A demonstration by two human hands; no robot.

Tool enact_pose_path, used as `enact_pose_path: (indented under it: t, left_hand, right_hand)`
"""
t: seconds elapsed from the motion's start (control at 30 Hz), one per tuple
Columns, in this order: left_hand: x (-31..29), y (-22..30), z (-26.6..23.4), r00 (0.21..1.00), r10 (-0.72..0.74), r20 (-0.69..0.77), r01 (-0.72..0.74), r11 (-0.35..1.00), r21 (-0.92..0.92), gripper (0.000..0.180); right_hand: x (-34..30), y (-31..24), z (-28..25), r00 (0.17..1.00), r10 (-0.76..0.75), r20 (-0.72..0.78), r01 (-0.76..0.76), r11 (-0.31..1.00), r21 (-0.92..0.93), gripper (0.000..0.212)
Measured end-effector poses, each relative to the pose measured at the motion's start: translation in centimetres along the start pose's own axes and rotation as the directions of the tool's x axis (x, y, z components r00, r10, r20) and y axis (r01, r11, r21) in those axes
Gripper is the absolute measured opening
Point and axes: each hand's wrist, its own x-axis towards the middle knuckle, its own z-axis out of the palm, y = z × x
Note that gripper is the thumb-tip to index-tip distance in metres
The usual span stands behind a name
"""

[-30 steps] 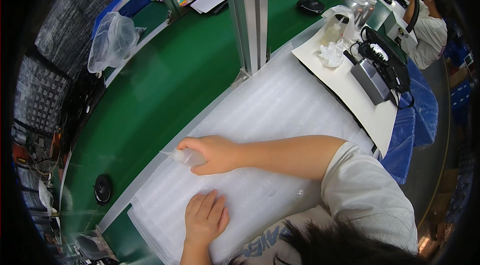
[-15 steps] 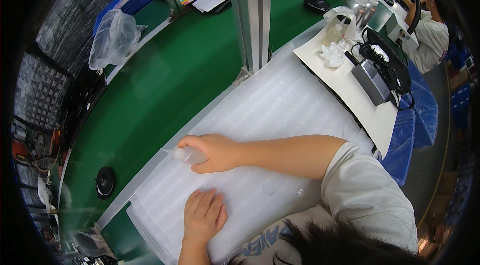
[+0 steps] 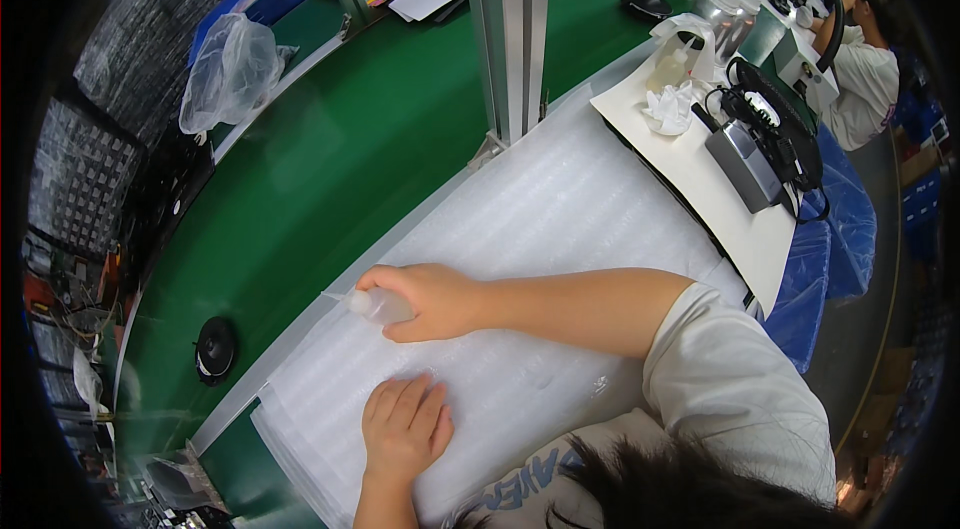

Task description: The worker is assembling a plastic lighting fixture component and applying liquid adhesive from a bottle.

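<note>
My right hand [image 3: 437, 303] is wrapped round a small translucent squeeze bottle [image 3: 385, 306] with a white cap and thin nozzle. The bottle lies tilted, its nozzle pointing left toward the edge of the green surface. Nearer to me, my left hand [image 3: 404, 429] rests palm down on the white foam sheet [image 3: 560, 219], fingers stretched out and holding nothing. Both hands are over this sheet, a short gap between them.
Beyond the foam runs a long green belt [image 3: 330, 169] carrying a round black part [image 3: 215, 350]. A metal post [image 3: 508, 39] rises at its edge. At right, a white board [image 3: 740, 239] holds a grey box [image 3: 743, 164], cables and crumpled tissue [image 3: 670, 109]. A co-worker [image 3: 865, 69] sits farther right.
The round black part sits slightly farther along the green belt. The view has shifted a little. Both hands stay nearly where they were, the bottle still in my right.
</note>
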Motion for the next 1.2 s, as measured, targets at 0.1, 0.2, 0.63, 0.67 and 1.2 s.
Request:
enact_pose_path:
  t: [0.1,0.2,0.63,0.67,1.2]
  left_hand:
    - [0.24,0.04,-0.16,1.000,0.009,-0.006,-0.009,1.000,0.018,0.028]
    - [0.35,0.03,-0.24,1.000,0.003,-0.007,-0.003,1.000,0.017,0.027]
    - [0.32,-0.19,-0.10,0.999,0.003,-0.039,-0.003,1.000,-0.014,0.025]
    - [0.30,-0.20,-0.10,0.999,0.003,-0.042,-0.004,1.000,-0.011,0.025]
    - [0.52,-0.20,-0.23,0.998,0.000,-0.062,0.000,1.000,-0.006,0.024]
  right_hand:
    - [-0.01,0.00,-0.02,1.000,0.004,0.000,-0.004,1.000,0.002,0.054]
    - [-0.04,-0.10,-0.08,1.000,0.001,-0.001,-0.001,1.000,0.005,0.054]
    - [-0.02,-0.20,-0.07,1.000,0.013,0.000,-0.013,1.000,0.001,0.054]
    - [-0.02,-0.25,-0.08,1.000,0.014,0.001,-0.014,1.000,0.001,0.054]
    - [-0.01,-0.17,-0.11,1.000,0.009,0.004,-0.009,1.000,0.008,0.054]
